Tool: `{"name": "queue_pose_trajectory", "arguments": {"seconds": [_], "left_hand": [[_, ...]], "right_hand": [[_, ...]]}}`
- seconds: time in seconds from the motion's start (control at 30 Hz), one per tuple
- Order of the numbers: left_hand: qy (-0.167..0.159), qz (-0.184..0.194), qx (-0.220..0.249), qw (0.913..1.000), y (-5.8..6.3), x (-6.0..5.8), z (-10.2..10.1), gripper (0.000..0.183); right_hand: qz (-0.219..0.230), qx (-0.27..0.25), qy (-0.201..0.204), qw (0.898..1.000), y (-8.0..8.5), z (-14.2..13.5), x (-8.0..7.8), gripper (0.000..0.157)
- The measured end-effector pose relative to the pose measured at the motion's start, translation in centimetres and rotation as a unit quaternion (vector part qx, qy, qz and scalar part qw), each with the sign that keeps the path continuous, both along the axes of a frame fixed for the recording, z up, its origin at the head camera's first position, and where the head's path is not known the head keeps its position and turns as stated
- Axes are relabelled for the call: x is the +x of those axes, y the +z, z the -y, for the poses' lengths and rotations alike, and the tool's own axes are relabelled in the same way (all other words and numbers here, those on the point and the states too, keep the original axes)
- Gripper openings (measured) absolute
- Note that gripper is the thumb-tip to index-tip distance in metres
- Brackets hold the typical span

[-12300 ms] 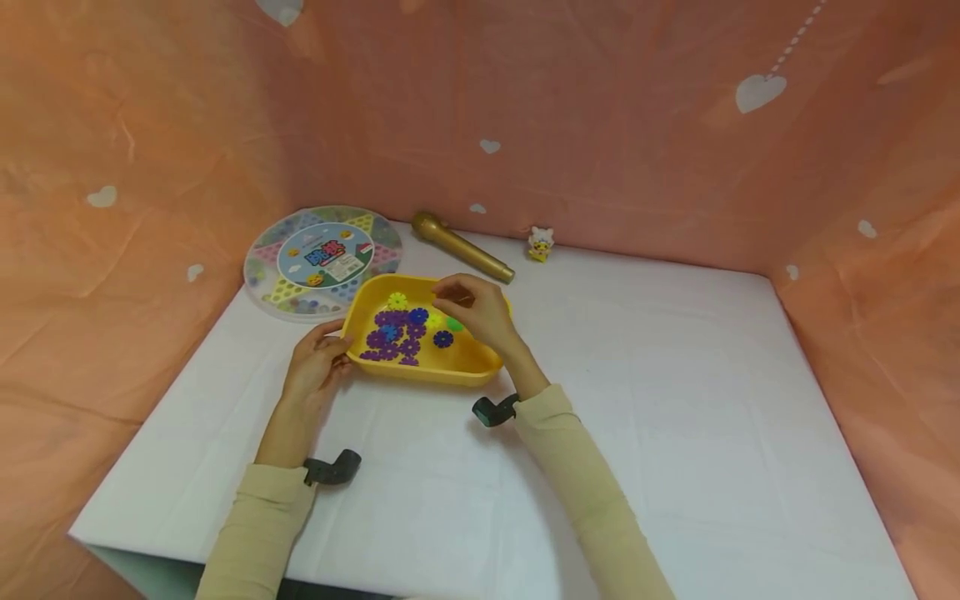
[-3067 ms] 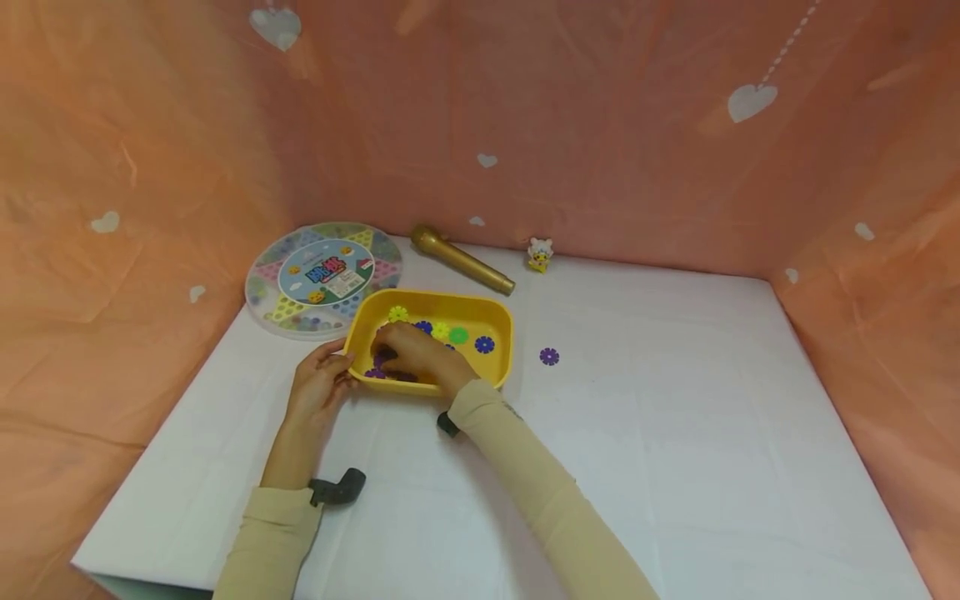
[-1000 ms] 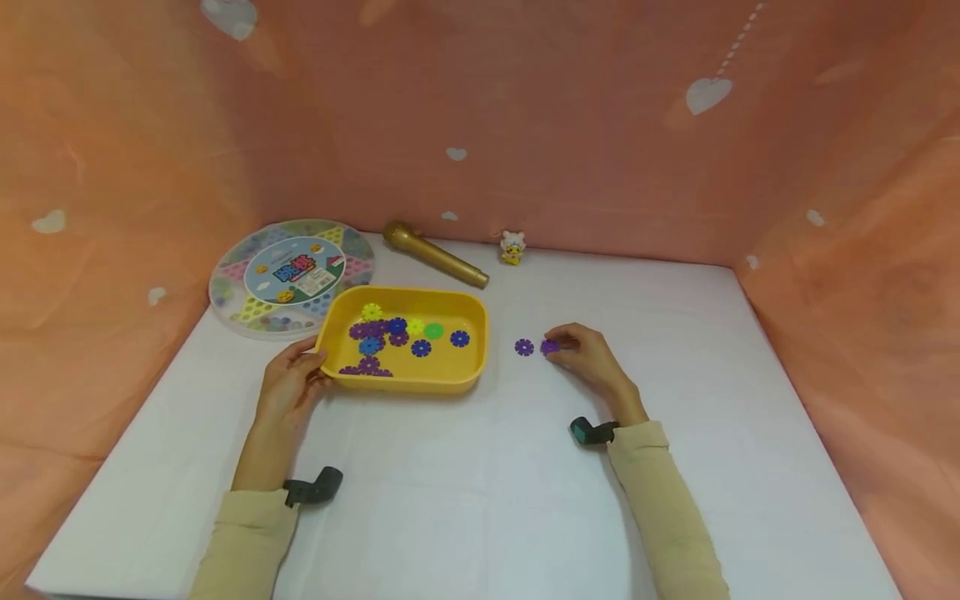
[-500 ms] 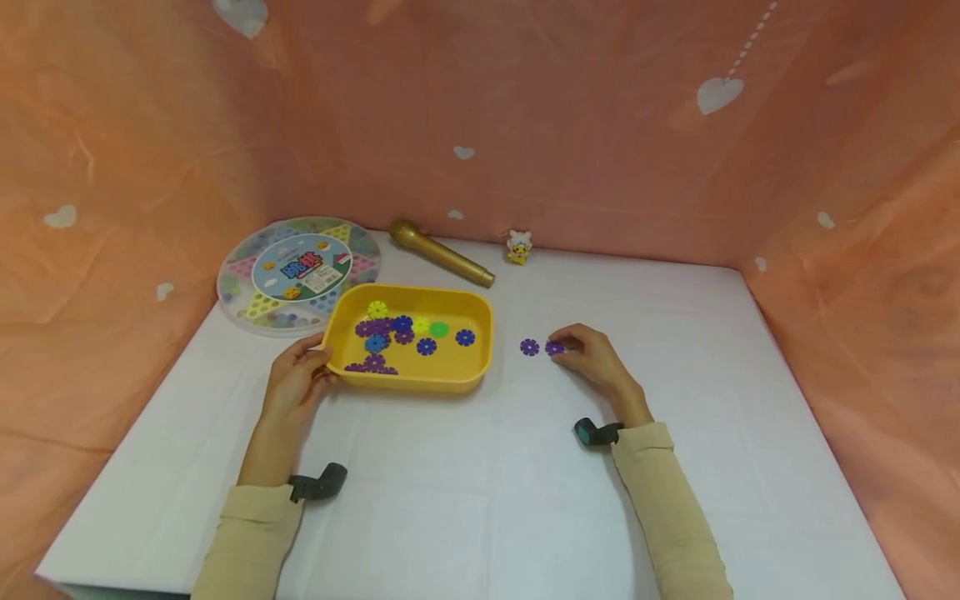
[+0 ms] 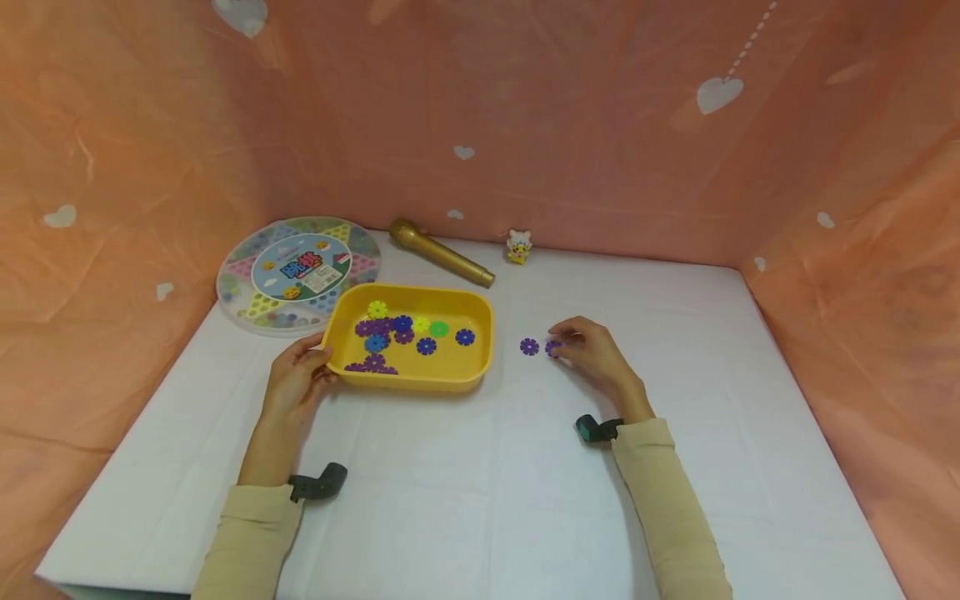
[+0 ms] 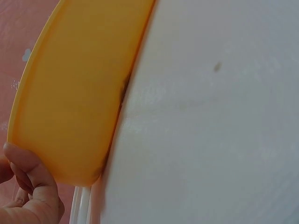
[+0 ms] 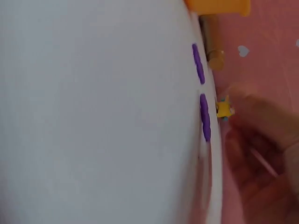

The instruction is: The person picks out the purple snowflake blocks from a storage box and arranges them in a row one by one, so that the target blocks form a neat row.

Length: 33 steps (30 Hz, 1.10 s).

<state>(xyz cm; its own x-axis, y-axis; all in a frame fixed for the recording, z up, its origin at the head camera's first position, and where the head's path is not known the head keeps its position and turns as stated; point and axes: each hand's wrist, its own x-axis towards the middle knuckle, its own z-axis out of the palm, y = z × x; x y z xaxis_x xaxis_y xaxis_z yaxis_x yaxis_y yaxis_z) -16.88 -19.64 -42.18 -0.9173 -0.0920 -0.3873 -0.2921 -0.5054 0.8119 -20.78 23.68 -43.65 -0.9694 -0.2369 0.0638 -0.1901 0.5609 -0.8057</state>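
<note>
With thumb and fingers, my left hand (image 5: 291, 385) grips the left end of a yellow plastic basin (image 5: 411, 385). Flower-shaped snowflake discs lie inside it, among them purple discs (image 5: 374, 362), blue discs (image 5: 465, 337), yellow discs (image 5: 377, 310) and a green disc (image 5: 438, 330). Two purple snowflake discs sit side by side on the table right of the basin, a left one (image 5: 529, 347) and a right one (image 5: 551, 347). Just above the right disc hovers my right hand (image 5: 597, 360), fingers loosely bent. In the right wrist view its fingertips (image 7: 239, 93) are apart from both discs (image 7: 205, 117).
Behind the basin at left lies a round Chinese checkers board (image 5: 247, 312) in clear packaging. A gold microphone (image 5: 442, 254) lies at the back, and a small white-and-yellow figurine (image 5: 518, 247) stands right of it. Orange cloth with hearts walls the white table (image 5: 450, 500).
My right hand took a second purple disc from the basin and set it right of the first on the table. Its fingers have now let go and lifted slightly. The left hand keeps its grip.
</note>
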Motion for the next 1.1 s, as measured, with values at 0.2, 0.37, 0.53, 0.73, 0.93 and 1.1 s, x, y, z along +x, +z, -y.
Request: {"name": "queue_pose_trajectory", "arguments": {"seconds": [0.2,0.37,0.53,0.73,0.93,1.1], "left_hand": [[0.0,-0.005,-0.005,1.0,0.0,0.1,0.1,0.029],[0.0,0.009,-0.017,0.9998,0.1,0.2,0.1,0.029],[0.003,0.015,-0.018,0.9997,0.1,0.1,0.1,0.03],[0.007,0.011,-0.016,0.9998,0.1,0.0,0.1,0.029],[0.007,0.007,-0.009,0.9999,0.0,0.0,0.2,0.025],[0.005,0.0,-0.006,1.0,0.0,0.1,0.0,0.023]], "right_hand": [[-0.071,-0.009,0.058,0.996,5.8,3.3,0.7,0.028],[-0.103,-0.031,0.096,0.99,7.8,6.3,-0.1,0.028],[-0.117,-0.068,0.132,0.982,7.7,9.6,-2.1,0.029],[-0.117,-0.083,0.172,0.975,7.2,14.0,-4.2,0.026],[-0.103,-0.086,0.198,0.971,6.5,17.6,-5.0,0.024],[-0.083,-0.08,0.207,0.972,5.4,19.5,-5.5,0.025]]}}
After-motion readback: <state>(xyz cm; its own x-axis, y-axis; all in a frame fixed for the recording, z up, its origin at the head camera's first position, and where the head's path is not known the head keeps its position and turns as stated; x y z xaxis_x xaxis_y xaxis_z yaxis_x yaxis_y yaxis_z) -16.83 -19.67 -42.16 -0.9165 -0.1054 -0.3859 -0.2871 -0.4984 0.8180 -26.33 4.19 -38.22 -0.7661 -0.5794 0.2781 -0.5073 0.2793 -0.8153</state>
